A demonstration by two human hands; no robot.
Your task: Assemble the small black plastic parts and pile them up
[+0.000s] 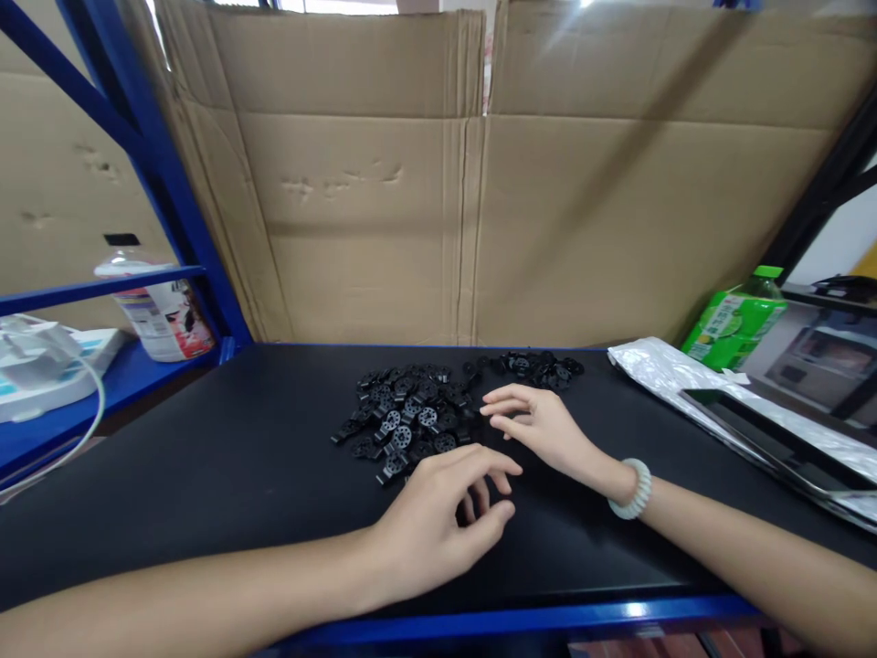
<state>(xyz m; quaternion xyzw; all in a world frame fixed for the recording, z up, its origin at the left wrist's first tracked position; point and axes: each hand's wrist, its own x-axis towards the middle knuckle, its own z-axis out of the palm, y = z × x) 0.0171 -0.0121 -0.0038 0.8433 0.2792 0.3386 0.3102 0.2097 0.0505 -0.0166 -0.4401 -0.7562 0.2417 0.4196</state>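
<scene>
A heap of small black plastic parts (pixel 404 416), each with a round perforated disc and a short tab, lies on the black tabletop (pixel 226 475). Just in front of it hovers my left hand (pixel 449 512), its fingers curved and apart from the thumb, with nothing visible between them. My right hand (pixel 538 429) is to the right of the heap, fingers loosely stretched and apart, holding nothing that I can see. Behind my right hand lies a smaller group of black round parts (pixel 534 366). A pale coiled band (pixel 634 489) circles my right wrist.
Cardboard sheets (pixel 370 210) stand along the back edge. At right are a silvery bag (pixel 644 356), a dark flat device (pixel 774 434) and a green-labelled bottle (pixel 736 315). On the left blue shelf sit a plastic bottle (pixel 161 315) and a white power strip (pixel 61 375) with a cable.
</scene>
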